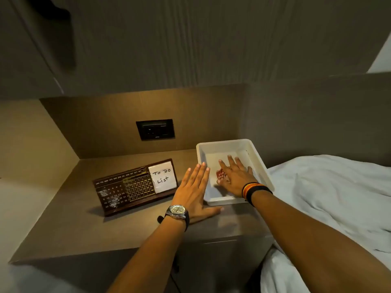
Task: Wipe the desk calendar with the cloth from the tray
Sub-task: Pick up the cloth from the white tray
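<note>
Red-patterned cloth [221,175] lies in white tray [224,144], right hand [234,176] spread flat over it, presumably to gather it; left hand [195,187] spread, bracing tray; desk calendar [127,187] at 9 o'clock on counter [74,225].

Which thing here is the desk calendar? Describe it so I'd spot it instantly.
Start at the brown bedside tabletop under the wall socket. Left of the white tray stands the desk calendar, a dark wooden board leaning back. Only it carries a white "To Do List" note.
</note>
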